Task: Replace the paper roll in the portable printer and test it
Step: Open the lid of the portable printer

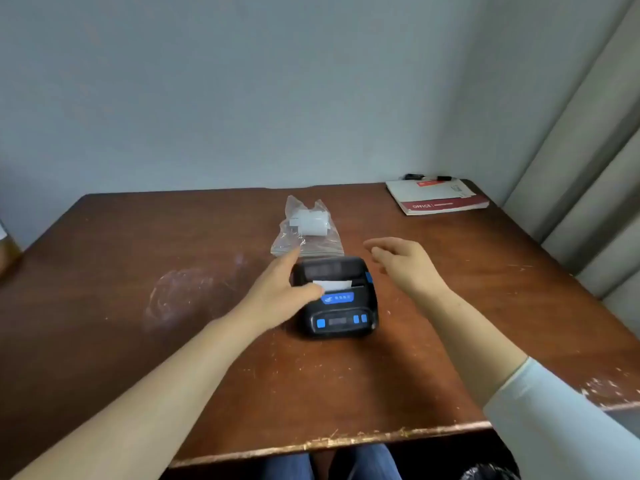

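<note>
Table [138, 306]: brown wood, scuffed, with a chipped near edge.
Sleeve [554, 410]: pale, on the right forearm, above the near right corner.
Portable printer [341, 306]: black with blue buttons, lying flat at the middle of the table.
Paper strip [332, 284]: white, short, sticking out of the slot on the printer's top.
Left hand [277, 289]: lies against the printer's left side with the fingers straight and released, the thumb laid across the top beside the strip.
Right hand [401, 261]: hovers just right of the printer's far end, fingers relaxed and loosely bent, grasping nothing.
Plastic bag [325, 245]: clear, crumpled, just beyond the printer toward the far edge.
Paper roll [311, 221]: white, on its side inside the bag.
Booklet [436, 197]: white and red, flat at the far right corner.
Dark items [427, 177]: at the far edge behind the booklet, too small to identify.
</note>
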The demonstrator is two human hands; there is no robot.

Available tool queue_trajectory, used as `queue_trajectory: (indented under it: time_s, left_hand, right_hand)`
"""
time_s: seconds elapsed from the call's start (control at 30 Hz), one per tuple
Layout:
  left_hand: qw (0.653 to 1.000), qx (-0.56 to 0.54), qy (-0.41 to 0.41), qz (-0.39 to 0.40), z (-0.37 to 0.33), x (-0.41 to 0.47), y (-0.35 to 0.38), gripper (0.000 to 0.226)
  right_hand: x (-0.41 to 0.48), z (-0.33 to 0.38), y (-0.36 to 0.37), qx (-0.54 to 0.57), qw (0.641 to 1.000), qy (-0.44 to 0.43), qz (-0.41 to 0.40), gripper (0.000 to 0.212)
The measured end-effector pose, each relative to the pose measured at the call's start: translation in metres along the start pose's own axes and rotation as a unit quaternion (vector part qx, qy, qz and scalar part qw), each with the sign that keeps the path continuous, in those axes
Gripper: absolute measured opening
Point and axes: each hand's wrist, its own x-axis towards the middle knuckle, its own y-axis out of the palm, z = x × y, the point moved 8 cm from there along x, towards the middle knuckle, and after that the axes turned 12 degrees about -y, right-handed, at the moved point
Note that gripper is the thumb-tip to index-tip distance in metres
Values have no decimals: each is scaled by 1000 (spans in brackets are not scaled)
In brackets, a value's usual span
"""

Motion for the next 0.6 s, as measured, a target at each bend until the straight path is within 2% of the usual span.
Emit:
queue_trajectory:
  time_s: [0.13,0.27,0.4,0.5,0.6]
  left_hand:
    - [1000,4,8,29,18,-14,22,89]
    - [999,-43,-13,18,35,-16,26,105]
    - [998,-61,-4,23,43,-19,28,105]
    - [997,-65,10,30,45,-21,28,103]
    - [996,-68,24,42,45,-22,29,101]
  right_hand:
    - [-19,-24,7,41,999,23,-25,30]
    - [-29,-41,17,126,989,47,-55,30]
    - [-32,-54,26,222,967,103,-63,34]
    - [-35,-50,32,300,946,113,-44,22]
    - [-37,-48,38,336,934,118,-34,27]
